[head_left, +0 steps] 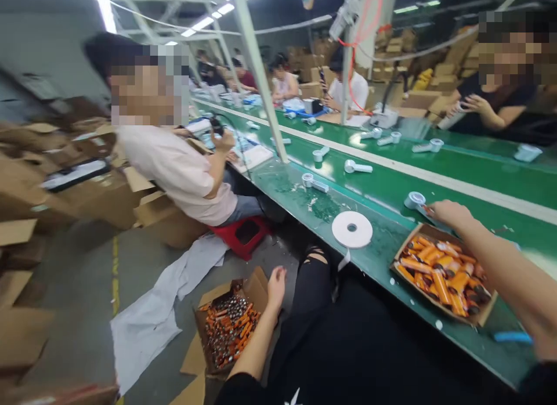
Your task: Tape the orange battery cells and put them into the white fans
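My left hand [277,280] hangs low beside my knee, fingers loosely curled and empty, just above the rim of a cardboard box of orange cylinders [228,329] on the floor. My right hand [448,212] reaches across to the green conveyor belt [391,184], its fingers closed on a white handled part [415,201] at the belt's near edge. Below that arm sits a shallow cardboard tray of orange cylinders [444,272] on the bench edge. A white tape roll [352,229] lies flat to the tray's left.
More white handled parts [357,167] ride the belt. A seated person in a pale shirt [178,167] works to my left on a red stool [243,235]. Other people sit across the belt. Cardboard boxes [52,179] pile up on the left; white sheet [161,306] lies on the floor.
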Available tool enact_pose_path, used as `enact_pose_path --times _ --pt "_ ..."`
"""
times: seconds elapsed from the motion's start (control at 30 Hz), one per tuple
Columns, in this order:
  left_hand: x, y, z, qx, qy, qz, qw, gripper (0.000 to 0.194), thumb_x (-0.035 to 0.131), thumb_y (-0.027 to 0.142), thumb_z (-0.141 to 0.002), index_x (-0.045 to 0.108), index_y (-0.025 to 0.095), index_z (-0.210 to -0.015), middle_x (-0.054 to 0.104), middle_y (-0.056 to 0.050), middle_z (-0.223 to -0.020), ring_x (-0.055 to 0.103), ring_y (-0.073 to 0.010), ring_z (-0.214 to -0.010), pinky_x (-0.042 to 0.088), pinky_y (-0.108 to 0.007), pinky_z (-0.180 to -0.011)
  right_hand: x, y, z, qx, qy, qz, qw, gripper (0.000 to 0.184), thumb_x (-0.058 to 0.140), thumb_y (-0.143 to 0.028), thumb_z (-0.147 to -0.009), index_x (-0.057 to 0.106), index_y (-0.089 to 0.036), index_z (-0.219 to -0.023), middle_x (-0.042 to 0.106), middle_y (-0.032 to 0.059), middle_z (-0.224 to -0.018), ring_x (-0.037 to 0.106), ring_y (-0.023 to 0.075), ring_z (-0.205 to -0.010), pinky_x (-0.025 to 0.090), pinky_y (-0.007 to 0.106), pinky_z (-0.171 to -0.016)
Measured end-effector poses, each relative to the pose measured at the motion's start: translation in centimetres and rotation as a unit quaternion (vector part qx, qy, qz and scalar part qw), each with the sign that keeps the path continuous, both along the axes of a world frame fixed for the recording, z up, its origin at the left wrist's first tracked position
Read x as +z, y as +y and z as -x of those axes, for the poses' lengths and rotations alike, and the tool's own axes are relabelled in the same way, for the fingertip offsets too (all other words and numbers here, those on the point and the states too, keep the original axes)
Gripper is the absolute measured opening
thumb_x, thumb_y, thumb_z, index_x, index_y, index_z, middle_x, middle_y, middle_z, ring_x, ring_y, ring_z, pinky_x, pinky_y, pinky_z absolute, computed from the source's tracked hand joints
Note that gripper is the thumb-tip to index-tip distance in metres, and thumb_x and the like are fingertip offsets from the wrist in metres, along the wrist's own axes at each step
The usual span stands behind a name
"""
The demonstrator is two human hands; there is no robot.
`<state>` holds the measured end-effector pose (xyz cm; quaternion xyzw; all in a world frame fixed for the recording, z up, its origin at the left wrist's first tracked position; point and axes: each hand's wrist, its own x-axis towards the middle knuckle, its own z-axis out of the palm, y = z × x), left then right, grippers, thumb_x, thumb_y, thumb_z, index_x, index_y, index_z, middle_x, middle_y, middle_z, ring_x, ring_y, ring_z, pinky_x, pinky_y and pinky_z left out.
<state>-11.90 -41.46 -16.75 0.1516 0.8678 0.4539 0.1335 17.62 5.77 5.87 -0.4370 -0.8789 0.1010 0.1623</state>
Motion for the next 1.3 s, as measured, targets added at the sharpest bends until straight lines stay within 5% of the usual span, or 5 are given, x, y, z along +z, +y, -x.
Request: enact_pose_path --times 0.17,0.33,0.57,0.97,1.3 --pt "3.4 11.0 2.0 -0.292 0.070 -0.096 0.949 0.040 0.067 0.054 -0.099 0.076 0.021 -0.120 0.079 -0.013 -0.120 0.075 -0.0275 -0.115 0.059 -0.047 -0.110 0.1 -8.4 -0.9 0.039 -0.043 0.045 0.997 0.031 0.075 -0.035 -0.099 0.083 -0.024 -0.127 0.081 0.0120 -0.128 0.077 0.0250 -0.117 0.054 0.038 -0.108" --pt "8.8 19.2 2.5 -0.605 0.275 0.016 0.747 0.060 0.085 0.046 -0.090 0.070 0.027 -0.144 0.067 -0.013 -0.156 0.043 -0.0407 -0.158 0.030 -0.066 -0.133 -0.7 -21.1 -3.3 0.211 0.098 0.065 0.970 0.030 0.066 -0.041 -0.107 0.083 -0.026 -0.126 0.084 0.0066 -0.119 0.080 0.0238 -0.112 0.061 0.036 -0.107" --pt "9.2 22.1 2.0 -0.625 0.351 0.103 0.690 0.066 0.078 0.041 -0.092 0.062 0.018 -0.151 0.067 -0.018 -0.151 0.045 -0.0448 -0.150 0.041 -0.061 -0.128 -7.4 -30.8 -3.9 0.026 0.302 0.285 0.909 0.032 0.068 -0.047 -0.106 0.081 -0.022 -0.123 0.084 0.0083 -0.115 0.081 0.0230 -0.105 0.064 0.036 -0.102" --pt "12.0 12.5 -1.6 -0.486 0.480 -0.161 0.712 0.054 0.074 0.019 -0.097 0.060 0.023 -0.150 0.075 -0.013 -0.131 0.064 -0.0338 -0.133 0.038 -0.064 -0.129 -10.7 -29.4 4.4 0.079 0.287 0.483 0.823 0.066 0.068 -0.075 -0.097 0.077 -0.017 -0.127 0.075 0.0021 -0.072 0.067 0.0171 -0.057 0.053 0.027 -0.058" --pt "12.4 10.9 0.6 -0.389 0.493 -0.166 0.760 0.070 0.065 0.004 -0.096 0.048 0.022 -0.162 0.071 -0.017 -0.132 0.054 -0.0396 -0.147 0.058 -0.061 -0.112 -4.6 -16.4 -5.5 -0.009 -0.046 -0.026 0.999 0.048 0.047 -0.050 -0.099 0.082 -0.021 -0.112 0.081 0.0196 -0.114 0.076 0.0421 -0.107 0.061 0.058 -0.090"
